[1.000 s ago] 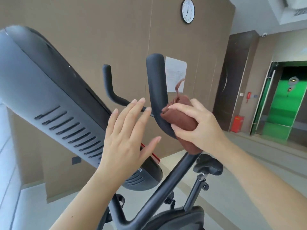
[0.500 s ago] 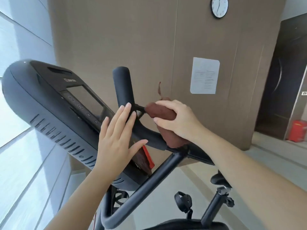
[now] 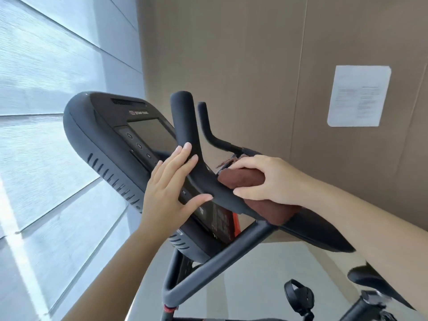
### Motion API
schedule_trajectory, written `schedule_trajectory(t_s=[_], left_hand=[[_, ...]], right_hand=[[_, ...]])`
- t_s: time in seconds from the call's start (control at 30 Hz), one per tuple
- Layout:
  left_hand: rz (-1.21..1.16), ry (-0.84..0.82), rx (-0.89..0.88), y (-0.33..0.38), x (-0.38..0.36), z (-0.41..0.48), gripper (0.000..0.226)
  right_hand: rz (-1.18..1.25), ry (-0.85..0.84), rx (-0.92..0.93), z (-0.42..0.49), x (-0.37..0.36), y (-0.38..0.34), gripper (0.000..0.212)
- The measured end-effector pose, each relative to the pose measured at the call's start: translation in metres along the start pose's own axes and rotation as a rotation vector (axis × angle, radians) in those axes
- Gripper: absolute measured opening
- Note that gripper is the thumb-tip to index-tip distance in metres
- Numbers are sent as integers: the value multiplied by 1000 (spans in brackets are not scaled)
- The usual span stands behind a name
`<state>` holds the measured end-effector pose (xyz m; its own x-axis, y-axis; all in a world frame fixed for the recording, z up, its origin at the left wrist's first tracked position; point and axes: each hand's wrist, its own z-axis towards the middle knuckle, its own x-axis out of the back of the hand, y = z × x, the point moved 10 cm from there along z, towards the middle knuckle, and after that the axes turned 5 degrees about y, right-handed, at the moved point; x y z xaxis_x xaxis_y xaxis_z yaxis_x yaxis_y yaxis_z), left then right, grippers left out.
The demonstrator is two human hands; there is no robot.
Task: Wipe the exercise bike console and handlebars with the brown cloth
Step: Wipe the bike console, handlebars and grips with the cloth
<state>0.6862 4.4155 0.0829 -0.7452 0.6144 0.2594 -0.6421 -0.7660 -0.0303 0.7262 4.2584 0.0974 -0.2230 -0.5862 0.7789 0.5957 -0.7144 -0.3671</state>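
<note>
We see a pale floor (image 3: 266, 274) beneath the bike frame (image 3: 220, 259); their meeting point lies out of view.

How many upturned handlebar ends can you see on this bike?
2. The thick near end rises above the left hand; the thinner far end stands just right of it. Others could be hidden.

one head view, close to the console (image 3: 108, 144), facing the wall (image 3: 231, 66).
</note>
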Motion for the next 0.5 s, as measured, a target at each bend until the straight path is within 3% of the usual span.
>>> schedule_trajectory(t_s=[0.27, 0.33, 0.43, 0.5], left_hand=[[10, 132, -66, 5, 5, 3, 60], [31, 141, -72, 5, 3, 3, 57], [49, 150, -62, 5, 1, 1, 55], [57, 140, -50, 6, -1, -1, 55]], right_hand=[[224, -17, 76, 19, -8, 3, 45], [262, -67, 108, 21, -15, 4, 46], [324, -123, 157, 24, -21, 8, 32], [244, -190, 254, 19, -27, 8, 39]])
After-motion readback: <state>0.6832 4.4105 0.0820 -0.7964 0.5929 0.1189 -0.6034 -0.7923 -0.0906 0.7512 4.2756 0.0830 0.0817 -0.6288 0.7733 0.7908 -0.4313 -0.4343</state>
